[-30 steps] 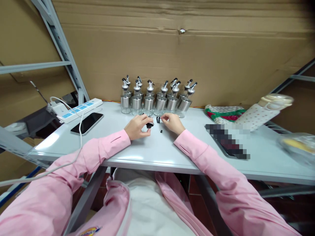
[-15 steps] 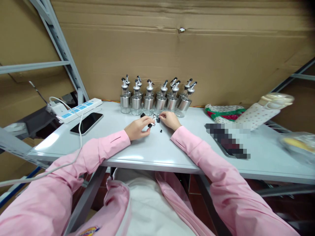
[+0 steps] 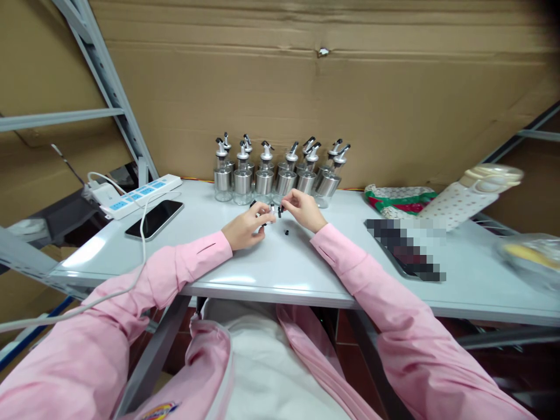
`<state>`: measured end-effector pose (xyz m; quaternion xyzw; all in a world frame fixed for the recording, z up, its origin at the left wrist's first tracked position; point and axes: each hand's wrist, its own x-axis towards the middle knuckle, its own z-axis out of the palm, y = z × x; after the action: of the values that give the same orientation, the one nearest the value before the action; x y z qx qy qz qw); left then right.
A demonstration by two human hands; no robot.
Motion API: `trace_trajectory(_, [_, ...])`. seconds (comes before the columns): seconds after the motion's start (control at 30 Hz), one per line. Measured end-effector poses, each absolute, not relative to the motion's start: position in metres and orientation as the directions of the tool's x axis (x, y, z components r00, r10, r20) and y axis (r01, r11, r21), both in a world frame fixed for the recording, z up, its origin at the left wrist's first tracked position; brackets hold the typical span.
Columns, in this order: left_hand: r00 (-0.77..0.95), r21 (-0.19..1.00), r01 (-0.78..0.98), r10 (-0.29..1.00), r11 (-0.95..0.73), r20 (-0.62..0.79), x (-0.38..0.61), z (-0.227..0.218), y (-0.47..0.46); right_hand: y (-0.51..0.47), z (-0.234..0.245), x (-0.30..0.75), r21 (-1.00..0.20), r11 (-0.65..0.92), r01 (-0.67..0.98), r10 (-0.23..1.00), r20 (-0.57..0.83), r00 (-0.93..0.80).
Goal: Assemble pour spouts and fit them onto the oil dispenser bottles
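Note:
Near the middle of the table my left hand [image 3: 245, 227] is closed, its fingertips around a small white-and-black piece [image 3: 272, 209], which looks like a bottle pourer part. Facing it, my right hand [image 3: 305, 210] pinches a small black piece [image 3: 280, 211] between thumb and forefinger. The two pieces are close, with a narrow gap between them. A tiny black part [image 3: 286, 232] lies on the table just in front of the hands. More black bits [image 3: 252, 203] show behind my left fingers, partly hidden.
Several glass-and-steel oil bottles [image 3: 263, 185] with pourer spouts stand in rows at the back, against cardboard. To the left are a phone [image 3: 155, 219], a power strip [image 3: 144, 192] and a white cable [image 3: 143, 233] across my left sleeve. A dotted bottle [image 3: 459, 198] and patterned cloth [image 3: 398, 200] lie right.
My right hand has shifted slightly up and to the right, with the black piece in its fingertips. My left fingers have closed in around the white-and-black piece.

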<state>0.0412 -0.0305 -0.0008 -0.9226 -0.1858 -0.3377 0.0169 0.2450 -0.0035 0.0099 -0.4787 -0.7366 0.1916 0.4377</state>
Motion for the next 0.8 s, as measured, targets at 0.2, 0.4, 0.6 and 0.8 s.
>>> trace_trajectory(0.2, [0.701,0.099,0.368,0.346,-0.925,0.624,0.041,0.004,-0.033,-0.01,0.012,0.235,-0.864,0.458,0.21,0.883,0.415,-0.22])
trace_trajectory(0.4, [0.68,0.091,0.426,0.386,-0.9,0.623,0.042,0.006,-0.034,-0.017,0.019,0.233,-0.915,0.398,0.066,0.897,0.373,-0.235])
trace_trajectory(0.6, [0.707,0.077,0.438,0.396,-0.896,0.586,0.041,0.006,-0.034,-0.024,0.023,0.229,-0.926,0.378,0.013,0.898,0.363,-0.248])
trace_trajectory(0.8, [0.722,0.087,0.433,0.403,-0.897,0.562,0.041,0.006,-0.034,-0.026,0.023,0.228,-0.941,0.336,-0.037,0.908,0.334,-0.254])
